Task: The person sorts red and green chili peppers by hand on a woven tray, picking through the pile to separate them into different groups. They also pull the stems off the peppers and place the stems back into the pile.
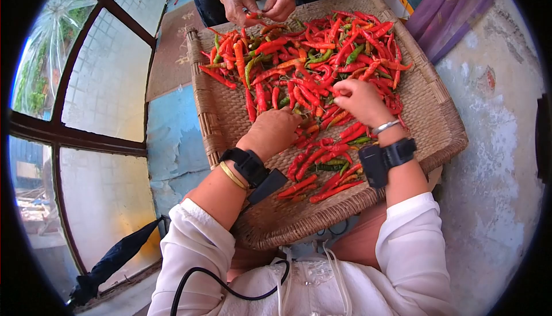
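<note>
A heap of red chili peppers [319, 46], with a few green and orange ones mixed in, covers much of a square woven basket tray [425, 103]. My left hand [273, 132] rests low at the heap's left side, fingers curled down among the chilies; what they close on is hidden. Over the right part of the pile, my right hand [363, 104] pinches thumb and fingers together on a red chili pepper, mostly covered by the fingers. Nearer to me lies a smaller group of red and dark green chilies [330, 169].
Across the tray, another person's hands [259, 4] hold a red chili. A framed window [103, 80] is on the left, with a folded dark umbrella [115, 261] below it. A worn wall [489, 143] and purple curtain [451, 8] stand on the right.
</note>
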Available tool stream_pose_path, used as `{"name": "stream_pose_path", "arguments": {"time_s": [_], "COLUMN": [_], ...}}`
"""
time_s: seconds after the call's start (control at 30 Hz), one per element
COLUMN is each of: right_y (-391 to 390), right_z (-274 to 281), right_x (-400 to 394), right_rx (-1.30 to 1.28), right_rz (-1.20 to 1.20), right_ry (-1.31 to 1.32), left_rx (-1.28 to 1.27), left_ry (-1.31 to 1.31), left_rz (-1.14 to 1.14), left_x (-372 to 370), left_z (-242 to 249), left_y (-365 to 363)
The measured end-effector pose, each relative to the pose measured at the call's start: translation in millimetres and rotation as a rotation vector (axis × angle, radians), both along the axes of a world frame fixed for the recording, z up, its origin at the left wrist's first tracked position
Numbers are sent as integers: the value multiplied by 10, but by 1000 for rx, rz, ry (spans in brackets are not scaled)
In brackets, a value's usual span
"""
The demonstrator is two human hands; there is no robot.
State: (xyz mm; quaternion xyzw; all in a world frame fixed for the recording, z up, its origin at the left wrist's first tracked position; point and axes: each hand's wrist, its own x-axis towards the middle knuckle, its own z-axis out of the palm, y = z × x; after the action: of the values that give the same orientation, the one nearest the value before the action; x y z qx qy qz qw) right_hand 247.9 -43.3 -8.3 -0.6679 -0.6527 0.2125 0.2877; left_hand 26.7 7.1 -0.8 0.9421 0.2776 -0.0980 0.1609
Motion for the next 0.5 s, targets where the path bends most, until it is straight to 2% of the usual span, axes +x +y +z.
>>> {"name": "stream_pose_path", "arguments": {"time_s": [0.13,0.23,0.3,0.33,0.4,0.43,0.5], "right_y": [-30,-17,12,13,24,29,64], "right_z": [-19,19,58,34,-83,-163,-214], "right_x": [-122,-180,-279,-291,-302,-307,-307], "right_rx": [-16,-153,-357,-359,-399,-332,-347], "right_rz": [15,44,61,62,131,124,129], "right_ry": [-81,-198,-201,-203,-305,-292,-197], "left_rx": [-21,-152,-188,-190,-92,-92,38], "left_ry": [19,103,-33,-34,148,150,-60], "left_rz": [-22,-3,-36,-35,-8,-8,104], "left_x": [50,61,31,47,105,104,92], "left_z": [105,197,115,101,92,90,76], "left_y": [-36,-69,-62,-54,-29,-29,-32]}}
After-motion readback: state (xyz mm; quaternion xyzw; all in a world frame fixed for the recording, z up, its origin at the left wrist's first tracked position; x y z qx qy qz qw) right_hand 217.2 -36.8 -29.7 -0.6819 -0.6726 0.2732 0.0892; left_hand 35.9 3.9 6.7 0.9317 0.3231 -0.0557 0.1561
